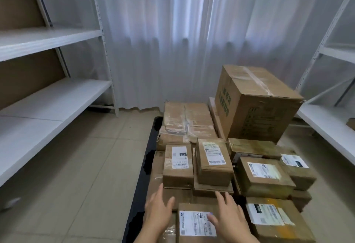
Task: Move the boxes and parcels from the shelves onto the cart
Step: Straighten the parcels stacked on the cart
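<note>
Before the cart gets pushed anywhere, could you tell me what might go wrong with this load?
1. The large box sits highest, at the far right corner of the stack, and looks tilted; it could slide off when the cart rolls.
2. The small parcels lie loosely at differing angles on bigger boxes, so they may shift.
3. Both the left hand and right hand are open, gripping nothing, so nothing steadies the pile.

matt brown cardboard boxes (211, 162), glossy tape; white metal shelves (48, 96).
</note>
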